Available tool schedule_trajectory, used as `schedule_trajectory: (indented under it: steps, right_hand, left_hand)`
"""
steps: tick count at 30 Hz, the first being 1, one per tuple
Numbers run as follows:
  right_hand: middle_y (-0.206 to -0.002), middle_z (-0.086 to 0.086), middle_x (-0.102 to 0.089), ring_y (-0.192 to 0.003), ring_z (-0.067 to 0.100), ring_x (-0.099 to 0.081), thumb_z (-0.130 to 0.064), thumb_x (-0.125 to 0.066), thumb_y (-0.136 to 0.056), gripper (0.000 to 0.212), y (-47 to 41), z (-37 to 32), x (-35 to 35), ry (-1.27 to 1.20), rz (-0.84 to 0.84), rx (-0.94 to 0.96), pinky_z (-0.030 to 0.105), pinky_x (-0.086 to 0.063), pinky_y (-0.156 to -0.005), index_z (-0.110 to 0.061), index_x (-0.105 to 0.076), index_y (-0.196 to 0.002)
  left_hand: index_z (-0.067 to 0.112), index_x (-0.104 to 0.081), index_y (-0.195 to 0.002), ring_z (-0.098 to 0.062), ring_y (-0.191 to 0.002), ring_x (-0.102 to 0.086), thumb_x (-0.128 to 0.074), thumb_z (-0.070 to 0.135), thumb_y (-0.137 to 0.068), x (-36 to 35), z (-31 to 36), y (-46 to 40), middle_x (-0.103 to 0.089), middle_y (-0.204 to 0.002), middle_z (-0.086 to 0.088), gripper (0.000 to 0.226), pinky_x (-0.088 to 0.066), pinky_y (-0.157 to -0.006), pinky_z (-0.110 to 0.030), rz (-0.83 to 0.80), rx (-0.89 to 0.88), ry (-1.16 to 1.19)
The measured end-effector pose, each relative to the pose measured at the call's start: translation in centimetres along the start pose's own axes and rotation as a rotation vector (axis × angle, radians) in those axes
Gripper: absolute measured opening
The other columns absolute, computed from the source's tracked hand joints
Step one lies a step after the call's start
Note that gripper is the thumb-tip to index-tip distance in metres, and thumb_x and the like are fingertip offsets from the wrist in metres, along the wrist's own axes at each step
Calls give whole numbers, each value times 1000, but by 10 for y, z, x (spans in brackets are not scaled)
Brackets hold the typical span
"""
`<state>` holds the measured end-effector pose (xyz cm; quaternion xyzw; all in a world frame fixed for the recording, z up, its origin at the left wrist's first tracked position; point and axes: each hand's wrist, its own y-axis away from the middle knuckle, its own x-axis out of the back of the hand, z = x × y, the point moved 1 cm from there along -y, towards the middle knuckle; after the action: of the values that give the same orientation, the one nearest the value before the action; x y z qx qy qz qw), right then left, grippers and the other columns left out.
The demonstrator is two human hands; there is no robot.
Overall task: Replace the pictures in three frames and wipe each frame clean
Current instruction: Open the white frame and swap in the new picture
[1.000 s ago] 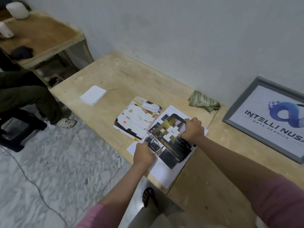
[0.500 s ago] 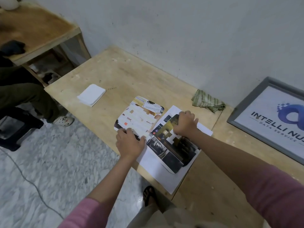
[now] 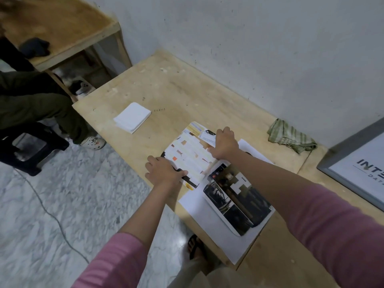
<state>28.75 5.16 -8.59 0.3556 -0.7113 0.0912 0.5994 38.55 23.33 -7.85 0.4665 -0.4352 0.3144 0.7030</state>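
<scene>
A light-coloured printed picture (image 3: 191, 156) lies on the wooden table (image 3: 176, 90), over a dark edge that may be a frame. My left hand (image 3: 164, 170) grips its near-left edge, fingers curled on it. My right hand (image 3: 225, 144) presses on its far-right edge. Beside it to the right, a dark printed picture (image 3: 236, 200) rests on white sheets of paper (image 3: 199, 206). A grey frame holding a logo print (image 3: 361, 169) lies at the right edge. A striped green cloth (image 3: 291, 138) is crumpled against the wall.
A folded white napkin stack (image 3: 133, 117) sits on the table's left part. Another person's legs (image 3: 33, 104) and a black stool (image 3: 27, 150) are on the left. A second wooden table (image 3: 58, 30) stands at the back left. A cable (image 3: 52, 217) runs across the marble floor.
Both hands have left the dark picture and shifted left onto the light picture. The left hand went first, then the right. The view has turned left.
</scene>
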Motion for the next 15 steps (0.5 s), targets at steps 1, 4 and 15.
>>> schedule_trajectory:
  steps: [1, 4, 15]
  right_hand:
    - [-123, 13, -38, -114, 27, -39, -40, -67, -82, 55, -2, -3, 0, -12, -6, 8, 32, -37, -78, -5, -43, -117]
    - [-122, 12, -40, -113, 26, -41, -35, -68, -82, 52, -6, -8, 1, -30, -21, -5, 31, -37, -78, -4, -44, -116]
    - [-104, 8, -50, -85, 23, -47, -21, -61, -83, 30, -1, -20, -5, -217, -43, -97, 31, -39, -66, -8, -43, -105]
  left_hand:
    - [4, -42, -128, -29, -123, -35, -80, 60, -59, 1, 0, -3, -32, -131, -8, 97, -41, -95, -42, -10, 2, 12]
    - [6, -45, -125, -28, -121, -36, -82, 55, -60, 4, 2, -9, -34, -129, -8, 90, -40, -94, -40, -40, -4, 24]
    - [9, -44, -90, -24, -77, -50, -67, 11, -79, 4, 3, -5, -50, -85, -3, 26, -35, -51, -27, -53, -34, 503]
